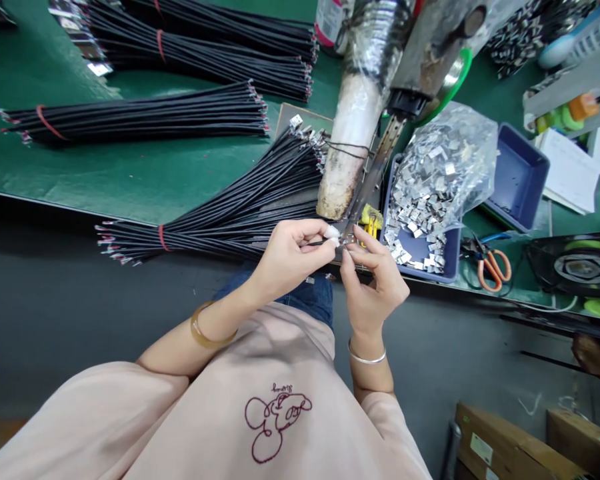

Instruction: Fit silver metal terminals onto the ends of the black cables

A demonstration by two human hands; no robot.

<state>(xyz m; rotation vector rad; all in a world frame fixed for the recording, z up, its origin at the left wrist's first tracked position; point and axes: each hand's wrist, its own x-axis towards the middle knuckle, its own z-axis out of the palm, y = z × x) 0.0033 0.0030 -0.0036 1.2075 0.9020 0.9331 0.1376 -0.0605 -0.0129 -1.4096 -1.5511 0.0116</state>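
My left hand (297,257) is closed in a pinch, with white coverings on its fingertips; what lies between them is too small to make out. Close beside it, my right hand (375,277) also pinches something tiny that I cannot identify. Both sets of fingertips meet just below a brown-stained metal bar (377,167) and the blunt end of a wrapped white tube (345,147). Behind my left hand lies a fanned bundle of black cables (230,207), tied by a red band, with metal connectors on several far ends.
More black cable bundles (150,120) lie on the green table (55,167). On the right, a blue tray (450,257) holds a plastic bag (473,147) and loose metal connectors (420,213). Nearby are a yellow tool (371,223), orange-handled pliers (493,270) and an empty-looking blue tray (523,173).
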